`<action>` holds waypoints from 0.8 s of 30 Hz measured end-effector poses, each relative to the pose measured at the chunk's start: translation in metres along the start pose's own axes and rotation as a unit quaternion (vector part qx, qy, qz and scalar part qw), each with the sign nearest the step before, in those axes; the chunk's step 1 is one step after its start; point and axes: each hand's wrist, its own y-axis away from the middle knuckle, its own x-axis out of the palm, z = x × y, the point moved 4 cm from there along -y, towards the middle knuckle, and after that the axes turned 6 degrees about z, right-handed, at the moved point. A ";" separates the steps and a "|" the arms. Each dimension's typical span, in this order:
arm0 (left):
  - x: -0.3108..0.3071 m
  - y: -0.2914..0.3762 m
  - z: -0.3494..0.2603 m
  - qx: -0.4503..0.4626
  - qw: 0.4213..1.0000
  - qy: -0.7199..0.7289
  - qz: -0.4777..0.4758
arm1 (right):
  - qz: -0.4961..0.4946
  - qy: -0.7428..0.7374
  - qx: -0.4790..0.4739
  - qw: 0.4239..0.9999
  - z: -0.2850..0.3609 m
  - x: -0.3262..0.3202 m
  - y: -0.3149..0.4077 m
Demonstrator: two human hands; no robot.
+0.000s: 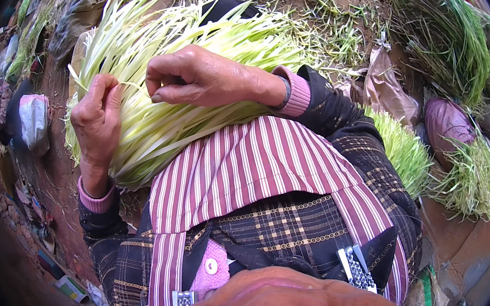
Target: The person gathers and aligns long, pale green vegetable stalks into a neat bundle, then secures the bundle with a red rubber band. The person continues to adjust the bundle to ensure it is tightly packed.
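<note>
A large heap of pale yellow-green long leaves, like blanched chives (236,37), lies across my lap against a striped apron (243,166). My left hand (98,119) is at the heap's left side, thumb and forefinger pinched on one thin pale leaf strand (132,85). This strand runs right towards my right hand (190,77). Above the middle of the heap, my right hand is curled, thumb against the bent fingers. Its fingers meet the strand's other end, though the grip itself is partly hidden. The two hands are a short way apart.
Bundles of greener leaves (442,44) lie at the far right. Another pale bundle (399,151) stands by my right elbow, near a purple bag (447,127) and a pinkish plastic bag (389,83). A white sack (34,122) sits at left. Leaf scraps (333,31) litter the earth.
</note>
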 end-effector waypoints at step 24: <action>-0.025 -0.034 -0.020 0.056 0.988 0.117 -0.081 | -0.363 -0.129 0.096 0.918 -0.007 -0.152 0.140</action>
